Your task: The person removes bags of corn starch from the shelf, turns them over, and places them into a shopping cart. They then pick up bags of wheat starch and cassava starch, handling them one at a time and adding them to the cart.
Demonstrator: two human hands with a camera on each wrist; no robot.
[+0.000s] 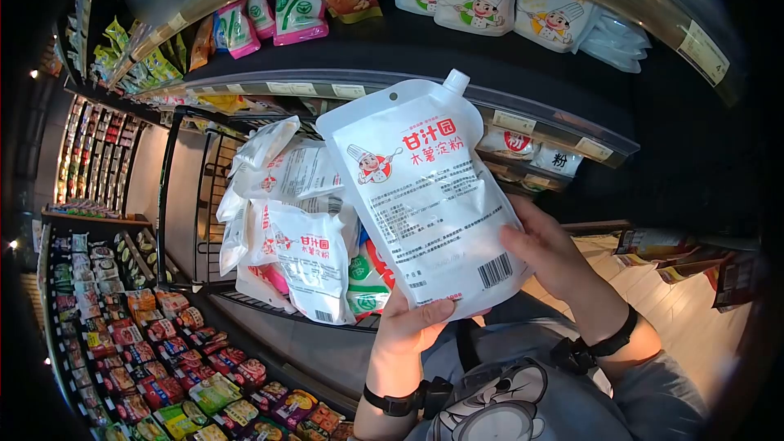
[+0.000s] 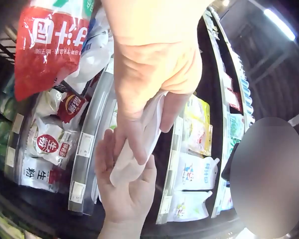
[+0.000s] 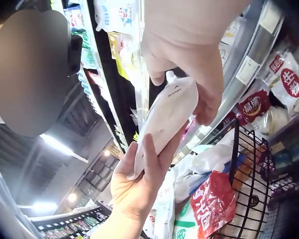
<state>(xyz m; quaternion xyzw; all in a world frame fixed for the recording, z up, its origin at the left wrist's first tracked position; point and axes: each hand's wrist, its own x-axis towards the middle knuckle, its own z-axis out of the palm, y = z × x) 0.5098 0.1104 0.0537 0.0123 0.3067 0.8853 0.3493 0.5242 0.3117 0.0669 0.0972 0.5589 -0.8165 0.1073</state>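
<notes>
A white spouted pouch of starch point(image 1: 433, 196), with red lettering and a chef picture, is held up between both hands, its capped spout at the upper right. My left hand point(image 1: 412, 325) grips its lower left corner, thumb on the printed face. On the lower right edge, my right hand point(image 1: 545, 249) holds it with the thumb in front and the other fingers hidden behind. The right wrist view shows the pouch point(image 3: 169, 117) edge-on. Left of it, a black wire shopping cart point(image 1: 200, 188) contains similar white pouches point(image 1: 306, 257) and a red-and-green bag point(image 3: 214, 204).
Shelves with price rails point(image 1: 392, 86) run across the front, carrying more white pouches point(image 1: 472, 0) and pink-and-white bags point(image 1: 300, 12). At the lower left stands a display of packaged food point(image 1: 163, 351). Wooden flooring point(image 1: 612, 286) shows at the right.
</notes>
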